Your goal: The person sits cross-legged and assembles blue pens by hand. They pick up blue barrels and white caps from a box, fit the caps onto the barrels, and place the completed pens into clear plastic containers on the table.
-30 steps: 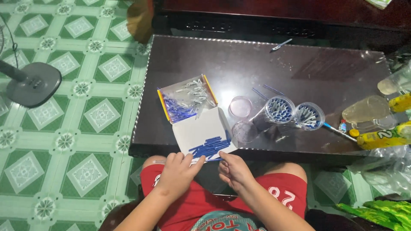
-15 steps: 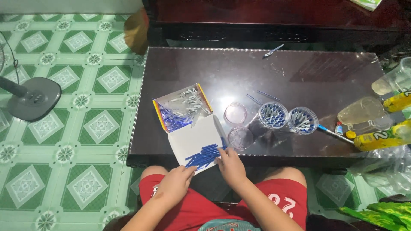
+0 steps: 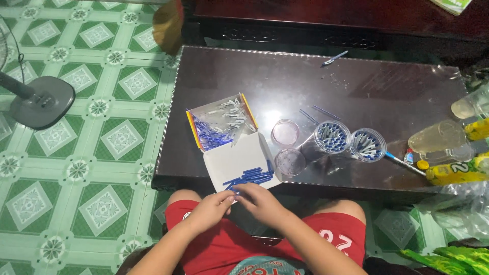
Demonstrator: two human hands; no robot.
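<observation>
Both my hands meet at the worktop [image 3: 356,97] edge: left hand [image 3: 211,210] and right hand [image 3: 260,199] fingers pinched together on a small blue tube, though I can't tell which hand grips it. Blue tubes [image 3: 249,177] lie on the white flap [image 3: 232,163] just beyond my fingertips; open box [image 3: 221,122] farther out, two cups [image 3: 332,136] off to the right.

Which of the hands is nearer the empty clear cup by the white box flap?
Right. The right hand sits just below and left of the empty clear cup, at the blue sticks; the left hand is farther left, off the table edge.
</observation>
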